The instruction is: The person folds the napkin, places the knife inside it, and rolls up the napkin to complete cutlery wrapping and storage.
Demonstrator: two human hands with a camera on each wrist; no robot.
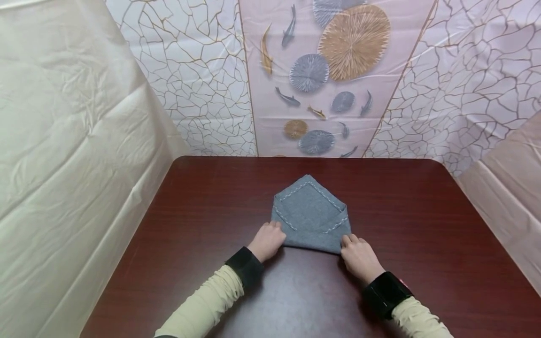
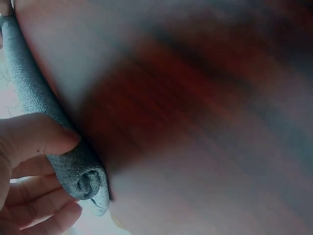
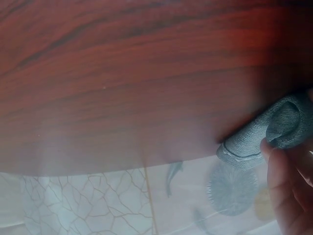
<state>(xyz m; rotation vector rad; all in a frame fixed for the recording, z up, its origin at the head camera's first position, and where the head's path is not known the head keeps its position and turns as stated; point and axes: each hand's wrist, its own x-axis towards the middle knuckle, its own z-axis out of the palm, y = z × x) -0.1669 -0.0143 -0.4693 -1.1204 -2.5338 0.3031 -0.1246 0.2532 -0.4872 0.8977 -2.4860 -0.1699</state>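
A grey cloth [image 1: 310,209] with white dashed stitching lies on the table, folded to a point at the far side and rolled along its near edge. My left hand [image 1: 268,241] grips the near left corner; in the left wrist view its thumb [image 2: 49,139] lies on the roll [image 2: 36,93], whose spiral end shows. My right hand [image 1: 359,256] holds the near right corner. In the right wrist view, fingers [image 3: 283,191] touch the coiled end of the cloth [image 3: 283,122], and part of that hand is out of frame.
The dark red-brown wooden table [image 1: 203,202] reaches back to a patterned curtain [image 1: 203,80] with fish and round leaf shapes. Pale cloth [image 1: 76,141] hangs along the left side, and more hangs at the right [image 1: 511,192]. Both wrists wear black bands.
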